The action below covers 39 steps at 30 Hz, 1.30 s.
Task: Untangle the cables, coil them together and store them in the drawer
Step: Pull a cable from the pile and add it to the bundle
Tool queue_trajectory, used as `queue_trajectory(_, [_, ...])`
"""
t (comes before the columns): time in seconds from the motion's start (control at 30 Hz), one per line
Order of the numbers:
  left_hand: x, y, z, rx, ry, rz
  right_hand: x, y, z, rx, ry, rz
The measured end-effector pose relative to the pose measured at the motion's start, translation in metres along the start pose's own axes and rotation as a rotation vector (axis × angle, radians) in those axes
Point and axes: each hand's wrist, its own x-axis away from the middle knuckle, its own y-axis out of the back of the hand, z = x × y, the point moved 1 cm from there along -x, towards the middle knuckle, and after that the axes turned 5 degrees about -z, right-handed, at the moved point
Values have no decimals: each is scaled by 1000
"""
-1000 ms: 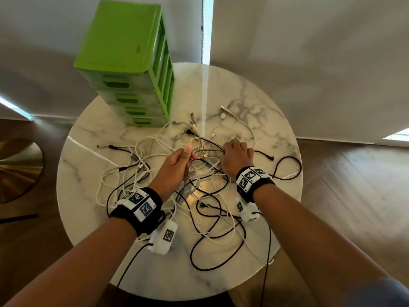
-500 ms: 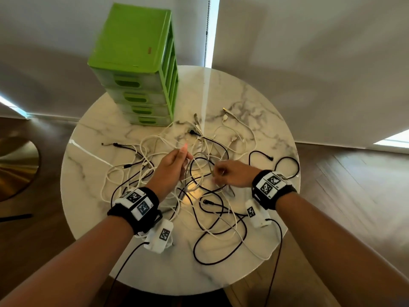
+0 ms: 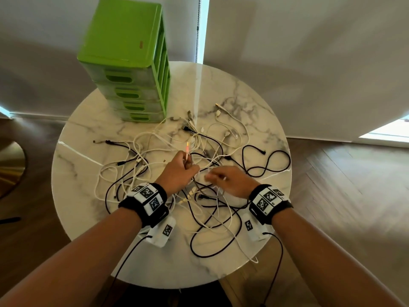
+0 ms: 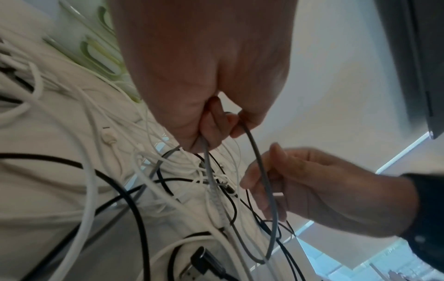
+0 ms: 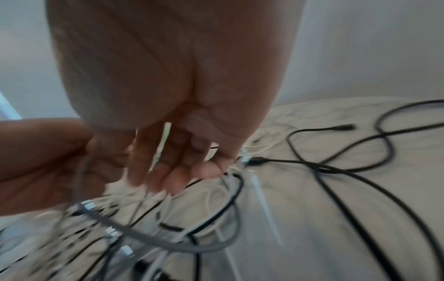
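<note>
A tangle of white, black and grey cables (image 3: 205, 202) lies on the round marble table (image 3: 223, 89). My left hand (image 3: 184, 168) is raised over the middle of the pile and grips a grey cable (image 4: 263, 176) whose pinkish plug (image 3: 187, 149) sticks up past the fingers. In the left wrist view that cable hangs below the fist as a loop. My right hand (image 3: 218, 177) is blurred, just right of the left hand, with loosely spread fingers (image 5: 173, 171) beside the loop; I see no grip on it. The green drawer unit (image 3: 124, 52) stands at the back left, its drawers pushed in.
A black cable (image 3: 267, 162) loops out toward the table's right edge, and white cable ends (image 3: 219, 111) lie toward the back. Some strands hang over the near edge (image 3: 254, 260). Wooden floor surrounds the table, with a wall right behind it.
My right hand has left the back of the pile and come leftward, close to my left hand. My left hand keeps hold of the cable with the plug pointing up.
</note>
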Motion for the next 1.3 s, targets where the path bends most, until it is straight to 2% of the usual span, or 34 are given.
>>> queue_trajectory(0.07, [3,8,1,42,3,-3,2,5,-27,-7,-233,-163])
queue_trajectory(0.13, [5,15,4,88,15,-19,3,2,-44,76,-394,-78])
queue_trajectory(0.2, [9,21,7,130,39,-24,0,-10,-48,44,-432,38])
queue_trajectory(0.3, [15,25,11,137,38,-6,-6,-22,-41,-56,-487,34])
queue_trajectory(0.4, [22,25,12,94,12,-9,-4,-19,-35,-147,-552,-37])
queue_trajectory(0.47, [23,24,11,34,-1,-32,1,-4,-30,-158,-601,-150])
queue_trajectory(0.57, [25,19,8,-59,8,-57,11,30,-23,-39,-675,-290])
queue_trajectory(0.67, [30,10,-6,-176,4,-50,23,60,-8,17,-659,-460])
queue_trajectory(0.73, [34,5,-18,-228,-42,-31,33,71,1,-1,-636,-629])
queue_trajectory(0.8, [37,2,-26,-222,-107,-15,42,72,13,-5,-561,-698])
queue_trajectory(0.87, [41,1,-33,-106,-150,6,56,69,30,-14,-427,-719])
queue_trajectory(0.93, [47,1,-42,142,-146,66,71,64,50,-43,-288,-826])
queue_trajectory(1.0, [54,2,-52,282,-153,104,85,55,65,-136,-219,-903])
queue_trajectory(1.17, [65,7,-59,395,-207,126,98,25,101,-663,-66,-776])
queue_trajectory(1.3, [74,14,-64,571,-167,171,96,-5,125,-703,18,-709])
